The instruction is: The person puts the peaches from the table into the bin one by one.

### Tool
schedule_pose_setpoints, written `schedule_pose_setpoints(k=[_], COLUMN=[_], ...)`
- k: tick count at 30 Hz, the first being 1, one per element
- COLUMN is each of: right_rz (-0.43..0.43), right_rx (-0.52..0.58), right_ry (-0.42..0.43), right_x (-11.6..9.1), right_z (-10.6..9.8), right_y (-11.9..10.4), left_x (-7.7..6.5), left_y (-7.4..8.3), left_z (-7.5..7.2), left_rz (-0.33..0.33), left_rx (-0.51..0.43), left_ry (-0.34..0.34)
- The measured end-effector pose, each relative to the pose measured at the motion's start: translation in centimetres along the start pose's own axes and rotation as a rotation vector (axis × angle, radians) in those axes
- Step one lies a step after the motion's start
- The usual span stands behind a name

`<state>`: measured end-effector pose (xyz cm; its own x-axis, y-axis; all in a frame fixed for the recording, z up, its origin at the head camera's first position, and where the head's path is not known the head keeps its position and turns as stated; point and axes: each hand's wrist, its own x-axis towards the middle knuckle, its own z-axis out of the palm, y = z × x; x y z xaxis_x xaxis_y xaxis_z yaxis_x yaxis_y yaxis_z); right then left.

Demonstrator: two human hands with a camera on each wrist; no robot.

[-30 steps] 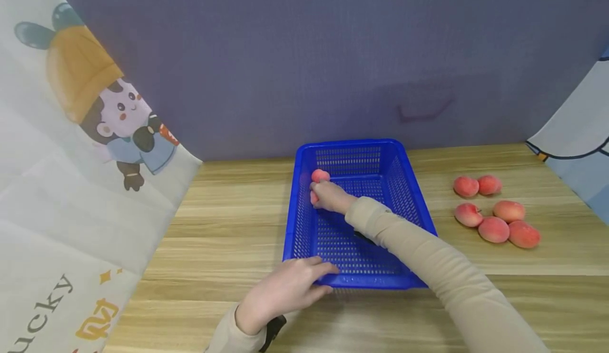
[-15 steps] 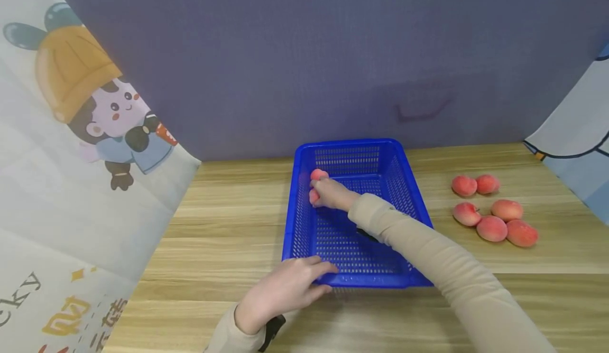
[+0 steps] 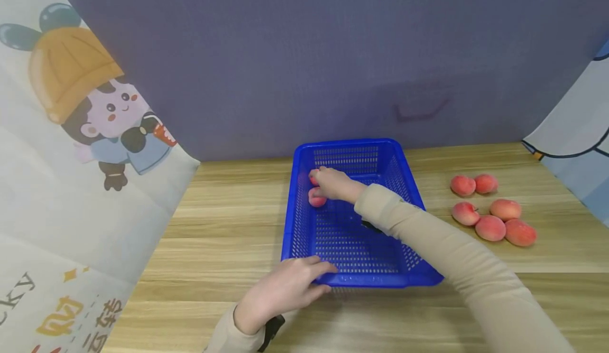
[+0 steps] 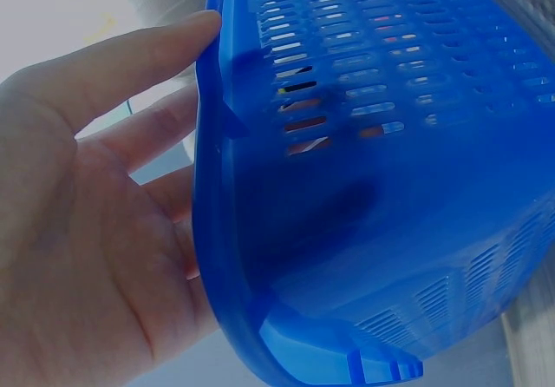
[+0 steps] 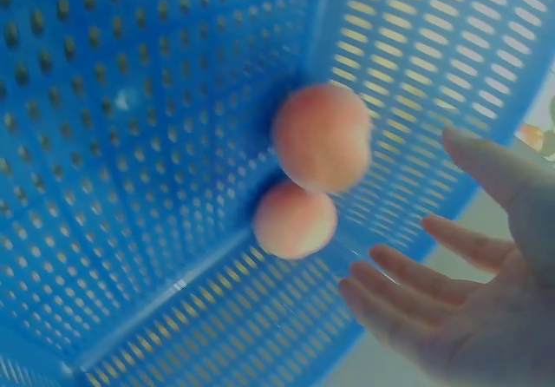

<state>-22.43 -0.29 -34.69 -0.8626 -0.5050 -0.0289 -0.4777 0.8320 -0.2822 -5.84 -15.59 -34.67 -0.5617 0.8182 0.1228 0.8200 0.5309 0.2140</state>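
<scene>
So, biggest stuff first: there's a flat grey-blue fabric-looking backdrop, and in front of it a pale wood-grain table. On that sits a deep rectangular blue plastic basket with slotted sides and a mesh floor, and most of its floor is bare.

Hands next. The left hand pinches the near rim by the left corner, fingers over the edge and thumb outside. The right hand reaches inside over the far left; the right wrist view shows its fingers spread and gripping nothing, with a bit of a gap to the fruit.

Now the small stuff: round pinkish-red peaches. Two are in the basket by its left wall, a nearer peach and a farther peach, close together, though I can't tell for sure if they touch. Six more lie on the table off to the right: a pair of peaches farther back and a bunch of four peaches nearer.

My read on progress: early days, two in and six not yet in.
</scene>
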Motion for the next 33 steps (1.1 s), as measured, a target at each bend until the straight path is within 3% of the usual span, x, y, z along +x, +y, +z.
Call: schedule_pose_setpoints(k=[10, 17, 33], right_rz=[0.004, -0.051, -0.066], right_rx=[-0.054, -0.048, -0.045], right_ry=[-0.007, -0.086, -0.062], right_x=[-1.2, -3.1, -6.6], right_z=[-3.0, -4.8, -8.3], right_y=[-0.2, -0.7, -1.7], left_x=[0.0, -0.2, -1.5], left_y=[0.0, 0.2, -0.4], left_z=[0.1, 0.0, -0.8], left_rz=[0.001, -0.001, -0.003], left_rx=[-0.008, -0.021, -0.034], left_ry=[0.000, -0.001, -0.002])
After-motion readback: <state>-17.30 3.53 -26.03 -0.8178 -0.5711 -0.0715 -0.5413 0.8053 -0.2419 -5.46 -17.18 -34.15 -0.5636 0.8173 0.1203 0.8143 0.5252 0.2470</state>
